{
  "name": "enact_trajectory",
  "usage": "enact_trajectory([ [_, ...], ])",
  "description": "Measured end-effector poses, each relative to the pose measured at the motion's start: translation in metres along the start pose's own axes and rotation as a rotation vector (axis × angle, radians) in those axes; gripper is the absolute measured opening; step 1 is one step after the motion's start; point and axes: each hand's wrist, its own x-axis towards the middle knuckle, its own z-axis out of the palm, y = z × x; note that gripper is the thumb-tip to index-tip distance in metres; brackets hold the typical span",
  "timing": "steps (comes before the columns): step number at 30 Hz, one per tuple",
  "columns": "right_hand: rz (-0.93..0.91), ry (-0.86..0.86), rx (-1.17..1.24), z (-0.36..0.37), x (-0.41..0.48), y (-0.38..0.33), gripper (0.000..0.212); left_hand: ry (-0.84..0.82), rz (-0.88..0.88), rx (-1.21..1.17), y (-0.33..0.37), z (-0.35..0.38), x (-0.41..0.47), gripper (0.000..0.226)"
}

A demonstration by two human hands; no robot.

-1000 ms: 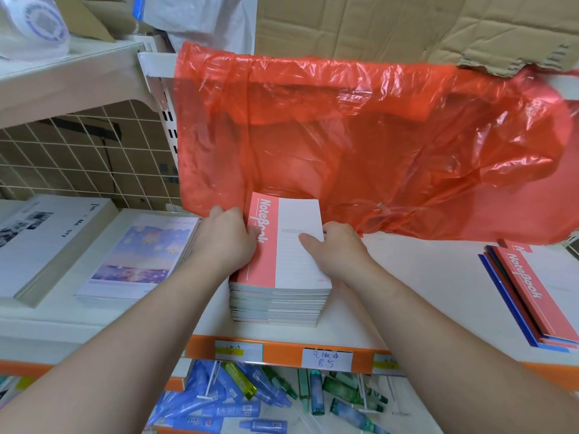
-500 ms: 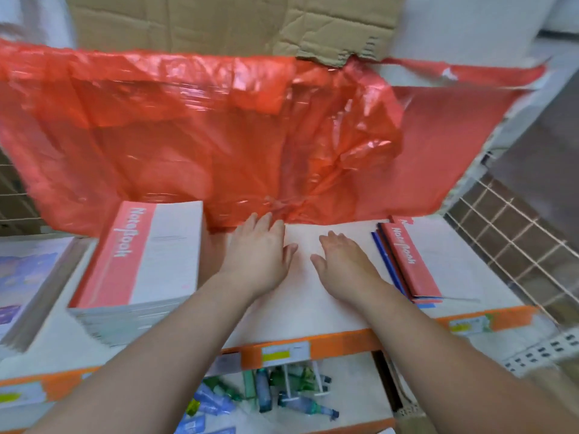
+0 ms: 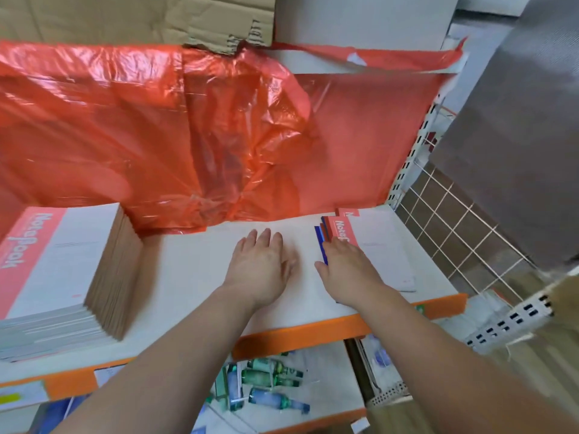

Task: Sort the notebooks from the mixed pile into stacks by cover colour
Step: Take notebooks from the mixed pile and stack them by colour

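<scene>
Reaching for the mixed pile [image 3: 382,255] of pink and blue notebooks at the right end of the shelf [image 3: 194,270].

Resting the left hand [image 3: 260,267] flat on the shelf, fingers straight, holding nothing; laying the right hand [image 3: 347,267], fingers loosely spread, on the pile's left edge without clamping it. Probably risking thin covers clinging so two colours lift together, or the fanned pile skidding toward the orange lip [image 3: 313,333]; sitting well apart at left, the tall pink stack [image 3: 62,261].

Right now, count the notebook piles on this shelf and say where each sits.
2. A tall pink-topped stack sits at the left end. A thin mixed pile lies at the right, with the right hand resting on it. The red plastic bag may hide more.
</scene>
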Motion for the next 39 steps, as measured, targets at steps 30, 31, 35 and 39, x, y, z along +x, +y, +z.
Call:
enact_trajectory([
  [30,0.274,0.075,0.064,-0.016,0.002,-0.014,0.04,0.028,-0.082,-0.392,-0.021,0.017,0.022,0.046],
  [31,0.239,0.097,0.073,-0.017,0.001,-0.023,0.046,0.014,-0.139,-0.535,-0.019,0.015,0.024,0.044],
  [35,0.012,0.118,0.218,-0.02,-0.012,-0.061,0.038,-0.18,-0.357,-1.426,-0.006,0.002,0.026,0.044],
  [39,-0.161,0.051,0.402,-0.01,-0.019,-0.07,0.025,-0.119,-0.456,-1.519,-0.004,-0.003,0.02,0.019],
])
